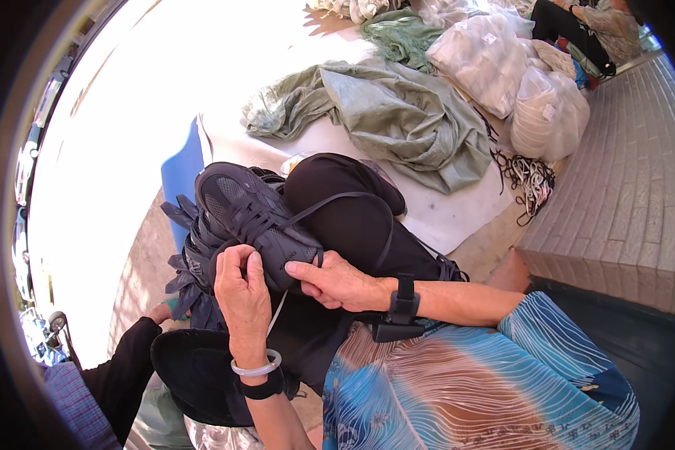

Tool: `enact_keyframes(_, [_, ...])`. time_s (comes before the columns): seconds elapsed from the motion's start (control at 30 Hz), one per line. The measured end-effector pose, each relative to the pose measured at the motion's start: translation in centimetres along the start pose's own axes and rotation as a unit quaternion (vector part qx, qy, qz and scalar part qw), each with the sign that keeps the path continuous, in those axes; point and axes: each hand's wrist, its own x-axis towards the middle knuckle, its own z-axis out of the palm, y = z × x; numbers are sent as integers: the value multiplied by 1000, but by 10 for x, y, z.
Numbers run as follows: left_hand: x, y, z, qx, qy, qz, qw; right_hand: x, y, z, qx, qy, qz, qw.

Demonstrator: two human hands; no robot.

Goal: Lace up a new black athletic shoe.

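A dark grey shoe upper (261, 214) with mesh panels lies across my lap, its toe pointing up and to the left. A dark shoelace (337, 196) runs from its eyelets in a loop over my black-clad knee (330, 180). My right hand (337, 281) grips the heel end of the upper, thumb on the outside. Close by, my left hand (244, 289) is pinched at the upper's near edge; what its fingertips hold is hidden. A thin white strand (277, 311) hangs below the upper between my hands.
More dark shoe uppers (199, 247) are bunched at my left. A person's sleeve (127, 367) reaches in beside a black round seat (202, 375). Ahead lie a grey-green cloth sack (397, 120), stuffed clear bags (487, 60) and tangled laces (531, 180). A tiled ledge (615, 195) borders the right.
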Motion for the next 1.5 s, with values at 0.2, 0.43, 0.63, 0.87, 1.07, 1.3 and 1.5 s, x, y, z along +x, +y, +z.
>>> enact_keyframes(0.2, [0,3,20,85,72,71,991,2,0,-2,-8,3,-18,1000])
enact_keyframes(0.43, [-3,-7,13,24,68,-10,997,3,0,-1,13,6,-5,1000])
enact_keyframes(0.63, [2,3,30,77,105,41,991,2,3,-1,0,19,-10,1000])
enact_keyframes(0.87, [-34,18,-11,-112,-7,-190,975,-30,-43,-16,-274,-22,-43,960])
enact_keyframes(1.07, [-73,5,18,-393,-158,-337,841,7,-88,-10,-448,63,-328,829])
enact_keyframes(1.3, [-56,5,41,-680,-98,-384,616,36,-79,-7,-568,56,-445,690])
enact_keyframes(1.5, [-52,1,58,-739,9,-406,538,31,-78,1,-614,48,-452,645])
